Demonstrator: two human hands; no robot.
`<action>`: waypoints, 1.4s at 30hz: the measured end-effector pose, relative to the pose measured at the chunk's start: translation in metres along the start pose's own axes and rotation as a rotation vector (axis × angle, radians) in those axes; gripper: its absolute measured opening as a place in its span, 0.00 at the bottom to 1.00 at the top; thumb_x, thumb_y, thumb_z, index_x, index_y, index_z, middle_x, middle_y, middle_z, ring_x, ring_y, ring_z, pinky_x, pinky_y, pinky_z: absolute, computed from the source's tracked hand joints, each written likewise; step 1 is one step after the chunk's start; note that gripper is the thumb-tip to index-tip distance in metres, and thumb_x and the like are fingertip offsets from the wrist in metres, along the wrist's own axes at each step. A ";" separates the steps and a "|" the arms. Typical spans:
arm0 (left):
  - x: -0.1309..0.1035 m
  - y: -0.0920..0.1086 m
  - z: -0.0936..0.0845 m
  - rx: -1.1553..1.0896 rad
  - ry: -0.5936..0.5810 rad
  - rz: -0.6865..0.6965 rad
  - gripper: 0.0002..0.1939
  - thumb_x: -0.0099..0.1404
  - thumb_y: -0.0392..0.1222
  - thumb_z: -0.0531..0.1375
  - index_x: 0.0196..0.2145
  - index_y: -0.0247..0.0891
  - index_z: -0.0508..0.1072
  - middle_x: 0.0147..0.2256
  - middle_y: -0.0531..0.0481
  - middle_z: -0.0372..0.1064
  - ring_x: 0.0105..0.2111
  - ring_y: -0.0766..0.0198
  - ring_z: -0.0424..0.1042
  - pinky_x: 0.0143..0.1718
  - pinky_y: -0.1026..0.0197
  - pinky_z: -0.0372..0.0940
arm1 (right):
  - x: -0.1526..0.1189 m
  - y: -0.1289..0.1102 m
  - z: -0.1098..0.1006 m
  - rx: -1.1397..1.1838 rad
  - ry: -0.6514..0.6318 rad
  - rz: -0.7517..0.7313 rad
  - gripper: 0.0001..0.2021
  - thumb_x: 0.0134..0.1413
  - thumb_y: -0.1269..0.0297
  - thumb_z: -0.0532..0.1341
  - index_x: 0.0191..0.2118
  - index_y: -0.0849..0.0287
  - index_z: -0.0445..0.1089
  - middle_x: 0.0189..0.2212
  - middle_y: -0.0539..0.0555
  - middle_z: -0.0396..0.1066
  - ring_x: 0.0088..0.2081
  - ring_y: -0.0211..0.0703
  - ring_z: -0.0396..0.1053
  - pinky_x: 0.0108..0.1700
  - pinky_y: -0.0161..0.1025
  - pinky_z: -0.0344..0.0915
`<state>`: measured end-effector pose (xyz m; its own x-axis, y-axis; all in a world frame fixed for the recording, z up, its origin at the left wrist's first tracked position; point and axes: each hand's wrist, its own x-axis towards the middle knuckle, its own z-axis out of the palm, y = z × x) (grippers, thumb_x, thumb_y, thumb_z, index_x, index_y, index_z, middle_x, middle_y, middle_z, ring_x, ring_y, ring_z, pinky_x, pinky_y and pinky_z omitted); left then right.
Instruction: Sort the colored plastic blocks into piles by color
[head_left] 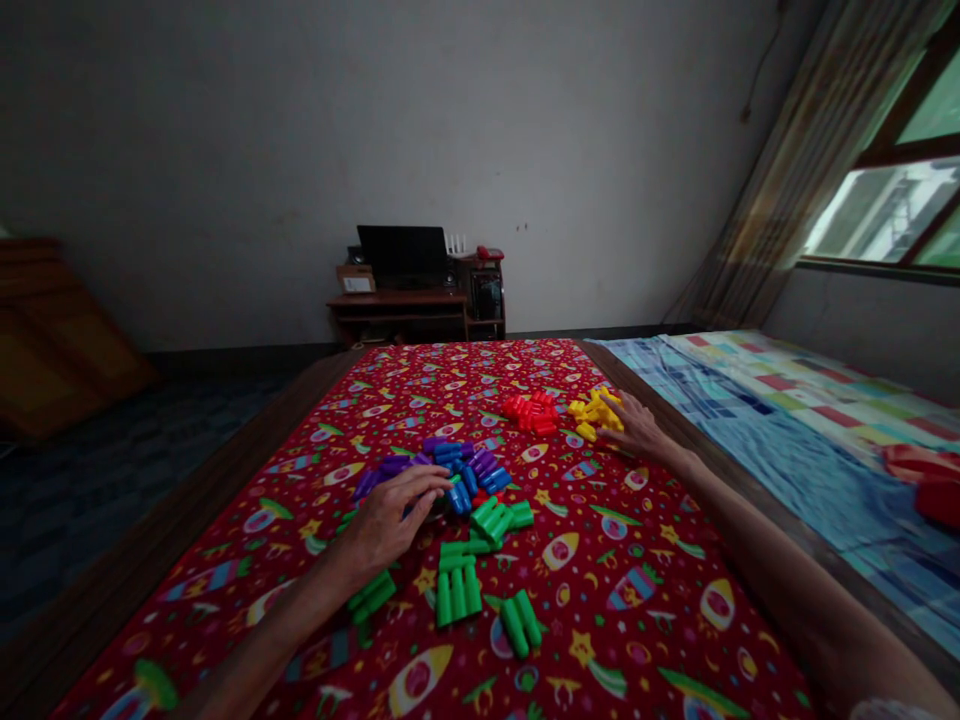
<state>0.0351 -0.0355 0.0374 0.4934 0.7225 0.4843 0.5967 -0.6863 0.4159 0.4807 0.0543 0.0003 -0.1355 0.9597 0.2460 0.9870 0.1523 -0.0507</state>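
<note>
My left hand (394, 512) reaches over a mixed pile of plastic pieces, its fingers stretched out and lying against them. Blue pieces (463, 490) and purple pieces (486, 466) show around its fingertips; what lies under the palm is hidden. Several green ribbed pieces (459, 592) are scattered nearer to me, some lying across each other. On the right, my right hand (637, 426) rests with fingers apart at the edge of a heap of yellow pieces (592, 408), touching it. A heap of red pieces (531, 411) lies just left of the yellow ones.
A red patterned cloth (555, 600) covers the table, whose dark wooden edge (300, 385) shows at the sides. To the right is a bed with a blue and checkered cover (795, 480). A desk (401, 300) with a monitor (403, 255) stands against the far wall.
</note>
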 end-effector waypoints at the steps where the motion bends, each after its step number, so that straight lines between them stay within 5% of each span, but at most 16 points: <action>1: 0.000 0.000 0.000 0.004 0.002 0.000 0.17 0.68 0.42 0.49 0.35 0.38 0.78 0.43 0.43 0.77 0.44 0.59 0.76 0.48 0.57 0.71 | 0.002 -0.006 -0.002 -0.031 0.024 -0.004 0.36 0.59 0.40 0.50 0.68 0.53 0.51 0.66 0.68 0.48 0.66 0.66 0.45 0.58 0.67 0.52; 9: -0.003 0.000 0.004 0.033 -0.032 -0.002 0.16 0.68 0.42 0.50 0.37 0.39 0.78 0.44 0.44 0.76 0.44 0.59 0.76 0.48 0.57 0.71 | 0.025 -0.058 -0.012 -0.179 -0.036 -0.237 0.24 0.63 0.49 0.53 0.60 0.54 0.64 0.60 0.65 0.62 0.61 0.60 0.56 0.60 0.62 0.50; 17: -0.005 -0.004 0.005 0.026 -0.026 0.012 0.16 0.68 0.41 0.50 0.36 0.39 0.77 0.44 0.44 0.76 0.45 0.59 0.76 0.48 0.57 0.71 | 0.033 -0.046 -0.010 -0.044 0.020 -0.236 0.13 0.64 0.66 0.51 0.45 0.60 0.73 0.45 0.60 0.74 0.49 0.49 0.69 0.59 0.49 0.52; 22: -0.003 -0.001 0.003 0.018 -0.030 0.008 0.16 0.68 0.41 0.49 0.36 0.39 0.77 0.44 0.45 0.76 0.45 0.59 0.76 0.48 0.57 0.71 | 0.037 -0.042 -0.014 0.131 0.131 -0.253 0.14 0.63 0.64 0.52 0.44 0.61 0.73 0.44 0.60 0.75 0.44 0.45 0.71 0.52 0.43 0.60; 28: 0.001 0.007 -0.010 0.007 0.006 -0.007 0.16 0.67 0.41 0.49 0.37 0.39 0.77 0.43 0.46 0.77 0.45 0.60 0.75 0.51 0.57 0.69 | 0.032 -0.050 -0.023 0.123 0.031 -0.268 0.11 0.58 0.66 0.55 0.38 0.61 0.75 0.41 0.61 0.76 0.45 0.47 0.71 0.52 0.43 0.60; 33: 0.004 -0.005 -0.021 0.064 0.100 -0.112 0.17 0.68 0.43 0.48 0.40 0.38 0.76 0.44 0.45 0.76 0.46 0.59 0.74 0.53 0.54 0.67 | 0.012 -0.101 -0.042 0.455 0.285 -0.240 0.17 0.62 0.61 0.51 0.42 0.59 0.76 0.38 0.58 0.77 0.41 0.47 0.73 0.44 0.40 0.65; 38: -0.003 -0.025 -0.012 0.173 0.023 -0.131 0.19 0.67 0.47 0.51 0.49 0.37 0.73 0.52 0.41 0.70 0.55 0.53 0.66 0.59 0.47 0.59 | -0.021 -0.177 -0.058 0.410 -0.108 -0.527 0.11 0.57 0.67 0.56 0.32 0.62 0.76 0.23 0.52 0.73 0.23 0.35 0.64 0.27 0.31 0.54; 42: -0.015 -0.038 0.001 0.224 -0.174 -0.103 0.26 0.64 0.48 0.57 0.59 0.42 0.65 0.60 0.43 0.62 0.60 0.53 0.60 0.61 0.45 0.55 | -0.035 -0.213 -0.047 0.268 -0.224 -0.601 0.09 0.59 0.67 0.57 0.39 0.59 0.75 0.27 0.54 0.74 0.26 0.36 0.66 0.28 0.32 0.52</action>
<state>0.0056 -0.0196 0.0138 0.5127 0.8040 0.3012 0.7645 -0.5872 0.2660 0.2797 -0.0232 0.0479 -0.6947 0.7119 0.1024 0.6840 0.6979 -0.2123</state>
